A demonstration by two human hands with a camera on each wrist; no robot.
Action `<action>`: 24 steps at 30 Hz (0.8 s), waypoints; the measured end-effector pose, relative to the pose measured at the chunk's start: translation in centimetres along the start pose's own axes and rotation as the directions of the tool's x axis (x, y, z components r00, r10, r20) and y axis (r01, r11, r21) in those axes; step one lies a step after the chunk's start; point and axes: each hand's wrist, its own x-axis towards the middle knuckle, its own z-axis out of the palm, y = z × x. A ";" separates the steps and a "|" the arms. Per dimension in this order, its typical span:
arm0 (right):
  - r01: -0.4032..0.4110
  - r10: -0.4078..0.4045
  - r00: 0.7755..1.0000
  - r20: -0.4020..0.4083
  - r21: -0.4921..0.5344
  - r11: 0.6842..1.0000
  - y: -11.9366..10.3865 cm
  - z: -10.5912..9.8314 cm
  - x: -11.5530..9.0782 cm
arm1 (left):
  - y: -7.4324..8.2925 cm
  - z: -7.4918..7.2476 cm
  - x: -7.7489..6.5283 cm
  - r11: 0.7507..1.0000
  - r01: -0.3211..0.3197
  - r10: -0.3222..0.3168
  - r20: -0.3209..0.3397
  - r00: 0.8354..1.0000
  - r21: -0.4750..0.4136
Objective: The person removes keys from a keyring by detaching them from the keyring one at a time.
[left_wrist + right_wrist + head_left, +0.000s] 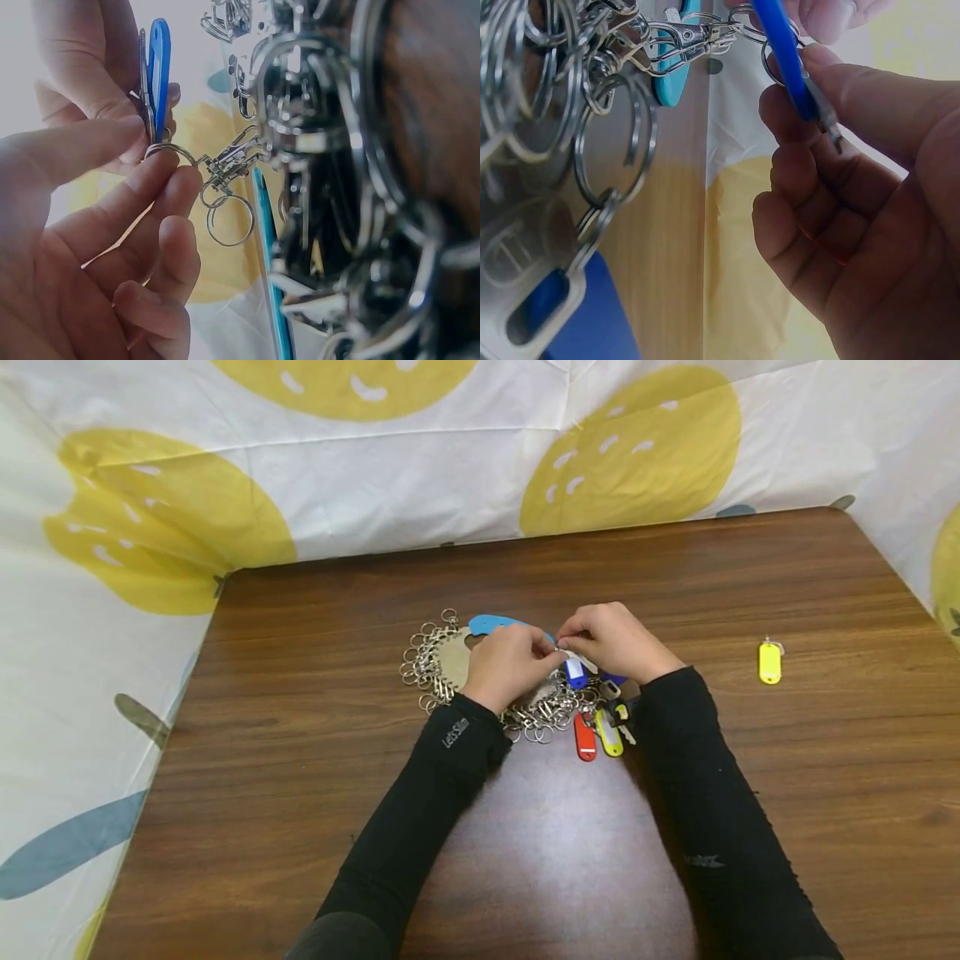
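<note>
My left hand (510, 664) pinches a metal split ring (180, 152) between thumb and fingers. The ring joins a swivel clip (229, 161) on a large round metal key holder (450, 658) with a blue handle (491, 623). Close beside it, my right hand (618, 643) pinches the small ring (769, 66) of a blue key tag (575, 673) with a key (829, 124). The two rings meet at the fingertips; whether they are linked cannot be told. A red tag (585, 737) and a yellow tag (608, 732) lie at the holder's near right side.
Many empty clips and rings (420, 668) fringe the holder. A separate yellow key tag (769, 662) lies on the brown wooden table (825, 777), to the right. White cloth with yellow fruit prints (450, 485) hangs behind and at both sides.
</note>
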 end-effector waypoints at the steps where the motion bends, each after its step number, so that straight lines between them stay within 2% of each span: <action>1: 0.001 -0.001 1.000 0.001 0.001 1.000 0.0 0.0 0.0 | 0.0 0.0 0.0 1.000 0.000 0.000 0.003 1.000 -0.005; 10: 0.014 -0.014 1.000 0.008 0.006 1.000 -0.2 0.0 0.1 | 0.0 0.0 0.0 0.999 0.010 -0.010 -0.015 1.000 0.038; 15: 0.003 -0.003 1.000 0.012 0.007 1.000 -0.1 0.1 0.1 | 0.1 -0.1 -0.1 0.999 0.007 -0.007 -0.002 1.000 0.044; 19: -0.001 0.001 1.000 0.002 -0.030 1.000 0.1 0.2 0.1 | 0.2 -0.1 -0.1 0.999 0.008 -0.008 0.021 1.000 0.036; 24: -0.035 0.035 0.999 -0.002 -0.056 0.998 0.5 0.1 -0.1 | 0.2 -0.1 0.0 0.999 0.007 -0.008 0.018 1.000 0.043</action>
